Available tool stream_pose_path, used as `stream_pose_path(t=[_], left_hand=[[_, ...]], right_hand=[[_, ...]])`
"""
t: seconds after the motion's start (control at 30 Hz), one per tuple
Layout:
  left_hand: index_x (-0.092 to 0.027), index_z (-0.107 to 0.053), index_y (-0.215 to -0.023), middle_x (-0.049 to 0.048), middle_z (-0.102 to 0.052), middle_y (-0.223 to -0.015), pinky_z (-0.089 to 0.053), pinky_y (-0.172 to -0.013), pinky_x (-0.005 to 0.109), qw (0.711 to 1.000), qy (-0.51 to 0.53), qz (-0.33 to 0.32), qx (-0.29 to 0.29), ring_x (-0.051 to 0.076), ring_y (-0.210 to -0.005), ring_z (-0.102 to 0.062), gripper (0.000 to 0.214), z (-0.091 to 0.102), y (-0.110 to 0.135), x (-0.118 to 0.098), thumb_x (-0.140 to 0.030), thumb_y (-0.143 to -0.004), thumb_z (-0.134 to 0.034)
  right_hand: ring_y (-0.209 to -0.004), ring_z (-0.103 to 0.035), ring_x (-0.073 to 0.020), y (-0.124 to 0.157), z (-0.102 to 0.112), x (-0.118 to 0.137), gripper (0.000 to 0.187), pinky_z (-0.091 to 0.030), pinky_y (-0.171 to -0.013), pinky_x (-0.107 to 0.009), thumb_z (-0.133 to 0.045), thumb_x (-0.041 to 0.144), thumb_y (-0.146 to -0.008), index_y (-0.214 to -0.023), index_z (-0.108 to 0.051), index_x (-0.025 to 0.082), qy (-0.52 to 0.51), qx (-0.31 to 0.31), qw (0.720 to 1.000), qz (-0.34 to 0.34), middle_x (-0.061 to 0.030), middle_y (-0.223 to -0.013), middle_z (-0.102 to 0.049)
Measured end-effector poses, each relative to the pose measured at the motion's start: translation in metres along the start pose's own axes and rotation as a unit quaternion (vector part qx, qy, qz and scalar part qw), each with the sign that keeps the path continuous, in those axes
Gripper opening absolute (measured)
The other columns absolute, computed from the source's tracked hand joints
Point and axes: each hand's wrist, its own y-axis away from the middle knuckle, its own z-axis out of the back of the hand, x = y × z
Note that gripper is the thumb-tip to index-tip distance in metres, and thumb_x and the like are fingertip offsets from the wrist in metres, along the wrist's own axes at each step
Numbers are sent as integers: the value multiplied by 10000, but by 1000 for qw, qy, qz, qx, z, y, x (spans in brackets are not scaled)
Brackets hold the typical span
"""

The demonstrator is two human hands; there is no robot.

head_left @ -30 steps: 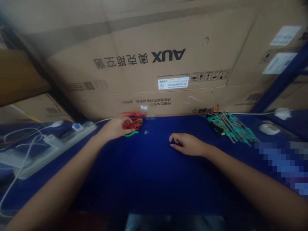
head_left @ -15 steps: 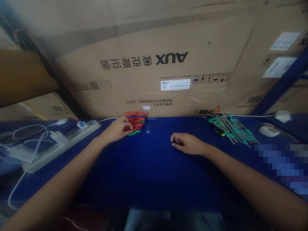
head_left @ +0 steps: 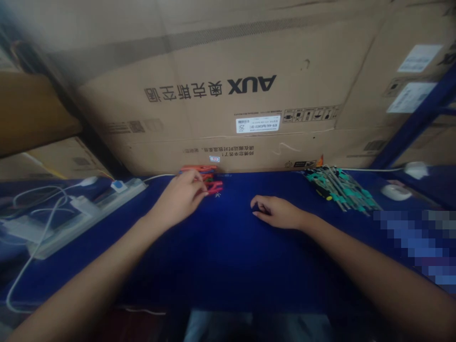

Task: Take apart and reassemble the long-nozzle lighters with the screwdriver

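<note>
My left hand is closed in a pinch on a red plastic clip, held just in front of a small stack of red, blue and green clips at the back of the blue mat. My right hand rests on the mat near the middle. Its fingers are curled under, and I cannot make out anything in them.
A large brown AUX carton stands upright behind the mat. A bundle of green-handled tools lies at the back right. A white power strip with cables sits on the left. White round objects lie far right.
My left hand has drawn back from the stack toward me and to the right, bringing one red clip with it. My right hand has stayed in place.
</note>
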Motion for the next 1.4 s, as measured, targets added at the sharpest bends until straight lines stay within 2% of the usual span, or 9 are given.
stream_pose_path(t=[0.2,0.27,0.33,0.43,0.57,0.7,0.87,1.0,1.4], left_hand=[[-195,-674,-899,80,-577,-1116,-474,-844,422,991,98,-77,56,238,-968,-581,103,-27,13,-79,-249,-939,-595],[-199,-670,-912,77,-591,-1108,-461,-824,413,987,118,-83,72,243,-973,-578,65,-39,16,-95,-246,-926,-627],[-214,-659,-956,70,-596,-1138,-449,-848,411,983,149,-87,67,250,-1022,-570,63,-46,17,-101,-258,-910,-663],[-258,-618,-1118,61,-577,-1233,-438,-931,433,975,196,-78,68,272,-1117,-547,356,-46,14,-93,-351,-814,-779],[-280,-523,-1302,86,-578,-1281,-419,-1019,474,964,238,-57,108,303,-1192,-535,639,-46,9,-61,-483,-761,-797],[-251,-612,-1204,81,-636,-1167,-459,-980,436,949,290,-39,115,273,-1117,-585,450,-59,7,-37,-411,-810,-758],[-228,-683,-1034,50,-656,-1004,-504,-880,380,930,361,7,74,217,-944,-625,242,-75,10,-41,-317,-817,-745],[-246,-669,-1078,48,-652,-1030,-497,-929,417,934,355,19,45,234,-997,-618,278,-77,14,-47,-301,-813,-729],[-256,-641,-1152,53,-692,-1161,-502,-980,438,930,366,20,12,233,-1079,-634,306,-81,16,-47,-266,-848,-675]], right_hand=[[-645,-500,-89,8,7,8,528,-434,-620,-248,-609,148,-801,-1288,-425,230,-78,6,996,45,-12,-1019,-558],[-708,-514,-95,9,12,14,524,-452,-649,-245,-599,84,-767,-1258,-490,231,-98,35,991,81,-26,-1065,-535],[-799,-531,-114,10,16,20,382,-467,-717,-256,-602,89,-786,-1145,-580,217,-105,60,987,108,-31,-1060,-526],[-852,-538,-131,9,19,27,151,-465,-786,-280,-650,205,-839,-989,-635,197,-96,85,987,94,-26,-1004,-539],[-763,-524,-117,8,23,27,151,-453,-702,-253,-662,265,-858,-983,-634,185,-87,101,990,44,-17,-938,-560],[-749,-539,-123,9,22,25,162,-455,-690,-258,-543,159,-901,-1045,-611,191,-25,94,995,37,-42,-967,-589],[-950,-563,-211,15,12,26,161,-441,-859,-373,-468,236,-977,-1075,-588,192,134,-20,985,103,-100,-1070,-601],[-950,-559,-196,18,5,21,180,-439,-862,-357,-590,389,-946,-958,-591,210,75,-1,990,123,-82,-1085,-597],[-851,-584,-178,17,11,9,273,-453,-786,-334,-636,445,-911,-809,-589,196,41,-24,991,126,-73,-984,-628]])
